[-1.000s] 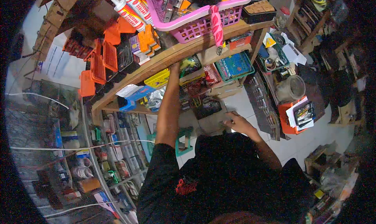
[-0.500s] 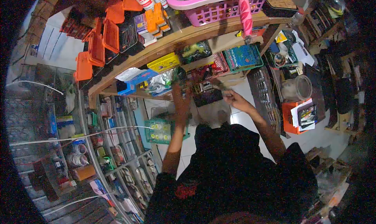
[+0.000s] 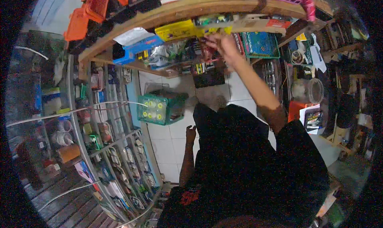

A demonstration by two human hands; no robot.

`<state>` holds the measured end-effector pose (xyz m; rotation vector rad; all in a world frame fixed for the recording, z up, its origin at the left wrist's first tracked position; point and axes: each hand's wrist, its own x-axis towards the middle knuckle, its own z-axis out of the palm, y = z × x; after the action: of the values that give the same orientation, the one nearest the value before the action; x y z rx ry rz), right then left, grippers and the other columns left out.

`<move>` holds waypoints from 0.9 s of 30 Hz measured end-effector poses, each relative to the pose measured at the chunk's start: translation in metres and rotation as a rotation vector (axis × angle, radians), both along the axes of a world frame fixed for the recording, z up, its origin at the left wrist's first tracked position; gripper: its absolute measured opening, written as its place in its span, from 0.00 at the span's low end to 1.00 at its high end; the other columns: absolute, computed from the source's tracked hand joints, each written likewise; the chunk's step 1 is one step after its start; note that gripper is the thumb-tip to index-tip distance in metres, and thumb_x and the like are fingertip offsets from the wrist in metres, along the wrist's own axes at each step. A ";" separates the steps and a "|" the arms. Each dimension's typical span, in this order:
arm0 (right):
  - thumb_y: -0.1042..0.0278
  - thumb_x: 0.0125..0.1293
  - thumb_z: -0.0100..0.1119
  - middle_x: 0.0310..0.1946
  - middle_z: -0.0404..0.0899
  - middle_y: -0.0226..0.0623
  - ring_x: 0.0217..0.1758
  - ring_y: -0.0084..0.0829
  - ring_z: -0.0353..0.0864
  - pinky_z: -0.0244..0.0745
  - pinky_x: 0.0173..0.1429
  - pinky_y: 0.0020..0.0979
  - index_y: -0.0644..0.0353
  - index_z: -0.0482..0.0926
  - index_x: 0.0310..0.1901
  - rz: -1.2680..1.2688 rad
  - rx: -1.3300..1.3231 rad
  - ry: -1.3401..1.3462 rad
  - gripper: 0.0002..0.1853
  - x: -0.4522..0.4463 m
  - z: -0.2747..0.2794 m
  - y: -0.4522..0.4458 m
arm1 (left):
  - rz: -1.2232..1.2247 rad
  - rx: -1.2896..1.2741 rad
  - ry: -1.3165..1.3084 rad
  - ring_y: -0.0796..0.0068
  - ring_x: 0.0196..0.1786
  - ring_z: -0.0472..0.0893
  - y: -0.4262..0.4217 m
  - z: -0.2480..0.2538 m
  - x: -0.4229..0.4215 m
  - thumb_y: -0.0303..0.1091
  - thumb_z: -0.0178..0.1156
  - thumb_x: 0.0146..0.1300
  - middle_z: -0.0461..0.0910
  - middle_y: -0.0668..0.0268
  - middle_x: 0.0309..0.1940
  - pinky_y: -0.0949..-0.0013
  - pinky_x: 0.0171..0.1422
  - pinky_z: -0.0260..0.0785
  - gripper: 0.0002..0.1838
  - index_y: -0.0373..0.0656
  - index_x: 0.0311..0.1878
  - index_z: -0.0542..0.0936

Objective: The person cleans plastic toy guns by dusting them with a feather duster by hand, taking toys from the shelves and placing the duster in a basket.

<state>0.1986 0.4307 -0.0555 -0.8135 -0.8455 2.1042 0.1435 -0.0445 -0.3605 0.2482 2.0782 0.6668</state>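
Observation:
My right hand [image 3: 228, 52] is raised in front of the shelf under the wooden counter, blurred by motion. Its fingers look stretched out and apart, close to a yellow strip [image 3: 217, 30]; whether they touch it I cannot tell. Left of that strip is a yellow box [image 3: 174, 30], with a blue box [image 3: 143, 46] beside it. Just right of the hand sits a teal basket [image 3: 259, 44] of packed goods. Low beside my body hangs my left hand [image 3: 191, 133], fingers loosely apart and nothing visible in them.
A green crate [image 3: 165, 120] with clear round containers stands on the tiled floor [image 3: 163, 150]. To the left runs a glass display case [image 3: 119, 160]. The wooden counter edge [image 3: 175, 8] curves overhead, and an orange box [image 3: 297, 110] stands at right.
My right hand has risen up and left to the shelf. My left hand has dropped from the shelf to beside my body. The view has shifted, with the counter now higher.

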 end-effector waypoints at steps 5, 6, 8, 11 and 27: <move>0.59 0.73 0.40 0.63 0.66 0.48 0.65 0.39 0.69 0.70 0.63 0.37 0.68 0.56 0.65 0.233 0.177 -0.174 0.26 0.022 -0.036 0.054 | -0.126 0.173 0.009 0.71 0.22 0.71 -0.049 -0.089 -0.005 0.42 0.59 0.64 0.74 0.65 0.18 0.70 0.34 0.67 0.22 0.35 0.53 0.69; 0.61 0.72 0.42 0.64 0.65 0.46 0.64 0.37 0.70 0.68 0.65 0.35 0.70 0.56 0.66 0.278 0.175 -0.190 0.27 0.029 -0.031 0.059 | -0.176 0.165 0.083 0.72 0.23 0.72 -0.058 -0.111 -0.007 0.42 0.59 0.64 0.74 0.65 0.19 0.69 0.35 0.67 0.22 0.35 0.52 0.70; 0.64 0.70 0.45 0.64 0.66 0.42 0.63 0.35 0.72 0.68 0.63 0.33 0.63 0.58 0.67 0.308 0.224 -0.232 0.26 0.046 -0.026 0.057 | -0.177 0.199 0.146 0.72 0.25 0.73 -0.054 -0.134 -0.010 0.43 0.59 0.65 0.76 0.66 0.20 0.69 0.37 0.68 0.22 0.35 0.52 0.70; 0.65 0.69 0.47 0.63 0.67 0.39 0.62 0.33 0.72 0.68 0.60 0.31 0.60 0.61 0.66 0.518 0.363 -0.303 0.25 0.077 -0.046 0.072 | 0.169 0.386 -0.067 0.70 0.29 0.76 -0.033 -0.113 -0.010 0.48 0.55 0.67 0.77 0.66 0.24 0.67 0.42 0.70 0.26 0.34 0.56 0.69; 0.28 0.56 0.47 0.63 0.64 0.55 0.68 0.55 0.60 0.55 0.71 0.46 0.58 0.59 0.67 0.498 1.227 -1.694 0.46 -0.006 -0.269 0.182 | 0.316 0.257 -0.121 0.70 0.36 0.76 -0.062 -0.087 0.018 0.52 0.51 0.67 0.76 0.65 0.33 0.66 0.46 0.69 0.29 0.36 0.59 0.67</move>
<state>0.1930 0.6129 -0.3245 -1.5364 -2.8765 0.2546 0.1616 -0.1064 -0.4479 0.0199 1.9311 1.1160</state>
